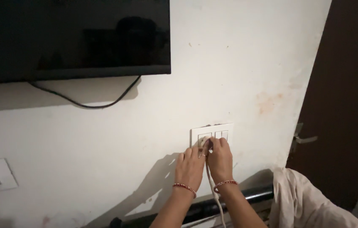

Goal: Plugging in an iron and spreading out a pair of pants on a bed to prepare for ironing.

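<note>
Both hands, left hand point(189, 166) and right hand point(220, 158), gripping white plug point(204, 143) at wall socket plate point(225, 128).

**One camera on the head**

There is one view. It looks from the person's head straight at a white wall point(238, 63), about an arm away. The hands reach out low in the middle. A door point(348, 105) stands at the right.
</note>
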